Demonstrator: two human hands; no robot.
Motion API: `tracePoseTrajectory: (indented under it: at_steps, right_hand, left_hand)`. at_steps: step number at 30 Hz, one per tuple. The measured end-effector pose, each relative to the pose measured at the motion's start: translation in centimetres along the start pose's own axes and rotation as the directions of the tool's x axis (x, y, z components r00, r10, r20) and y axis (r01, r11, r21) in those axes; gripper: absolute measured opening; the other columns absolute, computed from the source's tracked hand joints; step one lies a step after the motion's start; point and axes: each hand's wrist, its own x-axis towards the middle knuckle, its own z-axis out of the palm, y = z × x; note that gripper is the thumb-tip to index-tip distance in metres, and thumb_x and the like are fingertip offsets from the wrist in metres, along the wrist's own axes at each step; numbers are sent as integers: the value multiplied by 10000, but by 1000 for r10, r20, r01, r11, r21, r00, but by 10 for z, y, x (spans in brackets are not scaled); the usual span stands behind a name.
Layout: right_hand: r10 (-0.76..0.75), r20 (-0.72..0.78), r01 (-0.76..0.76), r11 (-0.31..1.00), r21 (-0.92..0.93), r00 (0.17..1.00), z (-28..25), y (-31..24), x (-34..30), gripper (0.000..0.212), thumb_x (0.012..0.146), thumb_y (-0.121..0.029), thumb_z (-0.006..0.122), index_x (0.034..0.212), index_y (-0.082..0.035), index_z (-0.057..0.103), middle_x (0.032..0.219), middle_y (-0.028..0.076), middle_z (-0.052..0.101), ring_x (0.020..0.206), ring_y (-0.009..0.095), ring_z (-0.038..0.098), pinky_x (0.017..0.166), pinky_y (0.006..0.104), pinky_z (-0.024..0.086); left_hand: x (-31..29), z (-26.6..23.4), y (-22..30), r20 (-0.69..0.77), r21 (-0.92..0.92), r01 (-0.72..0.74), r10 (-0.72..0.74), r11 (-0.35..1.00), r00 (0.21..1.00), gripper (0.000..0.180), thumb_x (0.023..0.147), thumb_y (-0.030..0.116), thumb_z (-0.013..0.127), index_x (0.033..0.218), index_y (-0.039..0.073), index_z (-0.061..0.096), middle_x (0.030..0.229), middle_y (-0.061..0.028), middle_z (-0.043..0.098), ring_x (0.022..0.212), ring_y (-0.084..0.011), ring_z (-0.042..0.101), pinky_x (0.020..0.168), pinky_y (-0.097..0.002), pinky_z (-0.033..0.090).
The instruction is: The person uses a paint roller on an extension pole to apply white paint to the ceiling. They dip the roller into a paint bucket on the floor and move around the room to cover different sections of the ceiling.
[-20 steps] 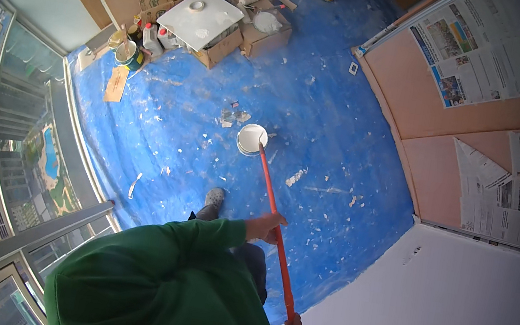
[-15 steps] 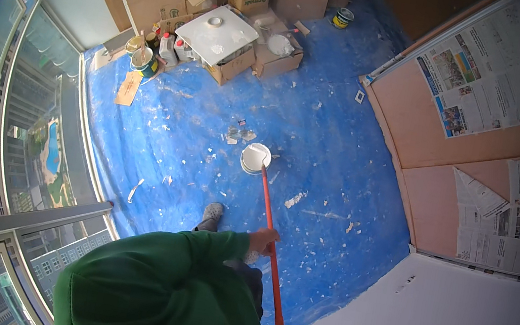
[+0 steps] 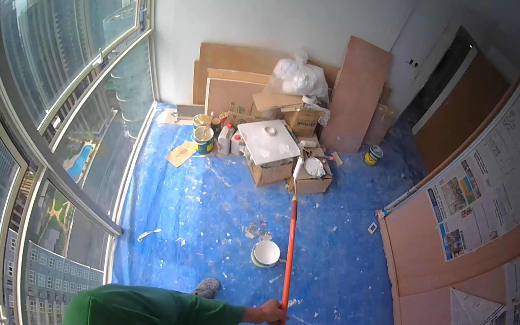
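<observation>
My left hand (image 3: 272, 313), at the end of a green sleeve, is closed around a red extension pole (image 3: 289, 256). The pole stretches away from me, and at its far end is a white paint roller (image 3: 298, 167). In the picture the roller overlaps the cardboard boxes at the back; whether it touches them I cannot tell. Left of the pole, a white bucket (image 3: 266, 253) stands on the blue floor sheet (image 3: 198, 207), apart from the roller. My right hand is out of the picture.
Boxes (image 3: 269, 176) with a white board (image 3: 268, 142) on top stand at the back, beside paint cans (image 3: 203, 142) and jugs. Leaning boards (image 3: 356, 96) rest against the far wall. Windows (image 3: 79, 168) line the left; a newspaper-covered wooden panel (image 3: 431, 285) lines the right.
The roller end has come up out of the bucket and now points toward the far boxes. The view has tilted up, showing more wall and window. My right hand has left the picture.
</observation>
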Motion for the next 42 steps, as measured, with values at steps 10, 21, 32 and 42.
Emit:
tracePoseTrajectory:
  at_steps: [10,21,32,42]
  right_hand:
    - [418,204,-440,895,78,886,73,99,200,314,844,-379,743,857,-69,693,614,11,595,557,144,531,504,325,421]
    - [203,282,-269,938,218,937,71,24,329,416,842,-441,735,696,-61,645,563,7,563,511,136,481,490,347,391]
    - [-150,-117,190,789,585,982,123,-274,535,281,916,-245,709,741,-41,627,649,-69,483,623,70,399,552,303,362]
    - [-402,125,-63,163,985,907,179,-297,616,250,978,-184,601,1156,-15,655,821,-77,559,693,55,483,610,229,418]
  left_hand:
    - [-136,-139,276,-262,372,-650,747,663,612,238,875,200,679,954,-24,660,848,-89,689,739,-161,671,593,-295,564]
    - [-319,-270,482,-232,454,-850,957,266,175,228,928,109,587,1085,-56,585,926,-119,674,781,-210,692,598,-292,534]
    - [-452,-367,654,-115,590,-806,993,39,-36,253,943,170,540,1055,-52,582,958,-145,630,786,-239,683,632,-321,536]
    - [-500,-383,671,-119,727,-686,980,-25,-162,256,864,176,643,983,-48,613,885,-122,612,731,-240,685,612,-338,539]
